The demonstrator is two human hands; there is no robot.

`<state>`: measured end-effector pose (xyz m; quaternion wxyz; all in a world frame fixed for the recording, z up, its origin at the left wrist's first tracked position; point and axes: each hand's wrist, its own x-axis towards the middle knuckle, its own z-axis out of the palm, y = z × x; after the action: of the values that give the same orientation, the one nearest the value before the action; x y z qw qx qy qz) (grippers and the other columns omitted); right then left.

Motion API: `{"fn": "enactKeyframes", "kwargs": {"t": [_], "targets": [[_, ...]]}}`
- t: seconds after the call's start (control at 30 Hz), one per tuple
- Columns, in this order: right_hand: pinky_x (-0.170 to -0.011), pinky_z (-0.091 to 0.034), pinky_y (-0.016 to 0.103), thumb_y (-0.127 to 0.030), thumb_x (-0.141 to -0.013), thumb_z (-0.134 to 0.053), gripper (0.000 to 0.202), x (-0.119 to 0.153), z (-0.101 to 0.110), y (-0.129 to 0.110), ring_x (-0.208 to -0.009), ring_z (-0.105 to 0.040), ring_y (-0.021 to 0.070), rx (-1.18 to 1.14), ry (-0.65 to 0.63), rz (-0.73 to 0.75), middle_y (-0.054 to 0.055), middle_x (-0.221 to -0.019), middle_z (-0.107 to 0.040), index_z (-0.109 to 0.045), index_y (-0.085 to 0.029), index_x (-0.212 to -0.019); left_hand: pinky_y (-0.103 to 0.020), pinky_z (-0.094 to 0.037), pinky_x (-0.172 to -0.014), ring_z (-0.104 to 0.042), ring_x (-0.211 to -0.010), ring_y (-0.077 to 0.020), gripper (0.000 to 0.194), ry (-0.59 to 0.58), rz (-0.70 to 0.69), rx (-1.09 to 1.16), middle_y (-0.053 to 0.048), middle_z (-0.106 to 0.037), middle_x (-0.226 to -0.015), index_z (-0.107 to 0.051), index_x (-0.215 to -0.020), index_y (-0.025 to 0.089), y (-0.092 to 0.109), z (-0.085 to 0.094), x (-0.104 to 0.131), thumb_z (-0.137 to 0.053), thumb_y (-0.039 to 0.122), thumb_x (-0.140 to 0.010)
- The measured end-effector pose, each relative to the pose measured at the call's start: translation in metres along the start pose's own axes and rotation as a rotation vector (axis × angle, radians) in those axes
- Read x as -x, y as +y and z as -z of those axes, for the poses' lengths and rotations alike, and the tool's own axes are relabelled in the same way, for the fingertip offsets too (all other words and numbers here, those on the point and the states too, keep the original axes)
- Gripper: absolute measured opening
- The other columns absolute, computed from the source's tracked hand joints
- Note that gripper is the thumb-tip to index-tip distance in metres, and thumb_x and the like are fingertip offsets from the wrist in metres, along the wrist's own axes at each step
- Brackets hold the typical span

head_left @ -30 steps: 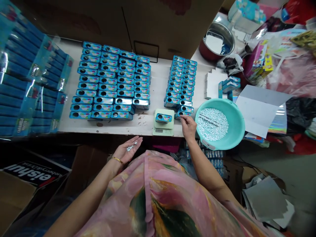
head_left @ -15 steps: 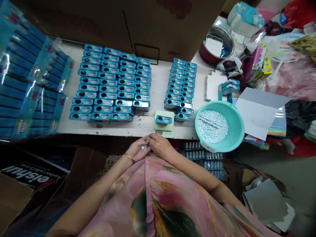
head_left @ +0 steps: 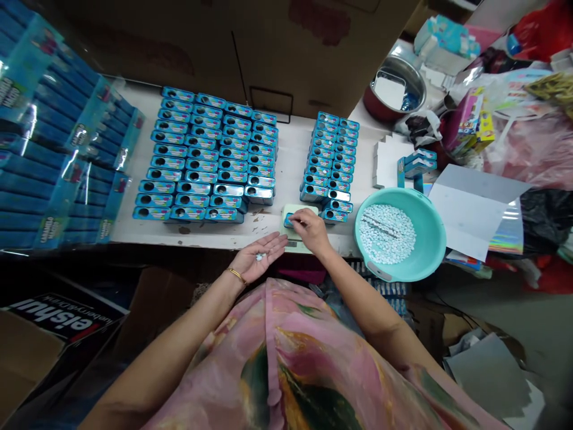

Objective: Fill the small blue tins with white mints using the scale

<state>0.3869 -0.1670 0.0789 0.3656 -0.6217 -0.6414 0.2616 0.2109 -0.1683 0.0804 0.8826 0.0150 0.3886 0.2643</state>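
My left hand [head_left: 258, 258] is palm up with its fingers stretched out, cradling several small pale candies [head_left: 260, 256] in the hollow of the palm. Over the small kitchen scale [head_left: 302, 244], my right hand [head_left: 311, 229] is closed in a pinch above a blue tin box [head_left: 289, 220]. The hand covers most of that tin, and what the fingertips hold is hidden. To the right, a turquoise basin [head_left: 432, 239] contains many loose pale candies [head_left: 388, 233] and a thin dark strip.
Rows of blue tins [head_left: 201, 155] stand left on the white table [head_left: 290, 149], with a smaller block [head_left: 330, 152] to the right. Packed blue display trays [head_left: 58, 131] rise at far left. A large cardboard box [head_left: 201, 54] backs the table; a metal pot [head_left: 389, 89] and bags crowd the right.
My hands have come apart. The right has moved up and right from the left palm to the tin on the scale. The left has opened flat, still bearing the candies.
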Motion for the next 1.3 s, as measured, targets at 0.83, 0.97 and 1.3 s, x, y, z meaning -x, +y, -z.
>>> {"fn": "enactKeyframes", "kwargs": {"t": [0.83, 0.97, 1.3], "targets": [[-0.082, -0.039, 0.034, -0.025, -0.078, -0.05, 0.035, 0.005, 0.003, 0.015, -0.094, -0.043, 0.0222, 0.553, -0.27, -0.029, 0.009, -0.103, -0.05, -0.048, -0.015, -0.111, -0.016, -0.047, -0.045, -0.059, -0.059, -0.0115, 0.022, 0.381, -0.086, 0.128, -0.011, -0.062, -0.072, -0.06, -0.082, 0.007, 0.011, 0.087, 0.028, -0.039, 0.003, -0.078], [-0.079, -0.04, 0.033, -0.027, -0.079, -0.048, 0.035, -0.023, -0.038, -0.001, -0.093, -0.042, 0.0217, 0.539, -0.25, 0.012, 0.009, -0.103, -0.05, -0.047, -0.017, -0.113, -0.015, -0.045, -0.043, -0.058, -0.056, -0.0105, 0.022, 0.444, -0.092, 0.169, -0.011, -0.062, -0.071, -0.06, -0.085, 0.008, 0.016, 0.097, 0.034, -0.039, 0.003, -0.078], [-0.08, -0.036, 0.033, -0.021, -0.085, -0.038, 0.028, -0.061, -0.031, 0.037, -0.097, -0.04, 0.0205, 0.673, -0.022, -0.06, 0.01, -0.108, -0.05, -0.056, -0.017, -0.106, -0.016, -0.046, -0.042, -0.058, -0.056, -0.0109, 0.024, 0.473, -0.087, 0.173, -0.011, -0.061, -0.072, -0.059, -0.089, 0.009, 0.028, 0.093, 0.035, -0.039, 0.002, -0.078]]}}
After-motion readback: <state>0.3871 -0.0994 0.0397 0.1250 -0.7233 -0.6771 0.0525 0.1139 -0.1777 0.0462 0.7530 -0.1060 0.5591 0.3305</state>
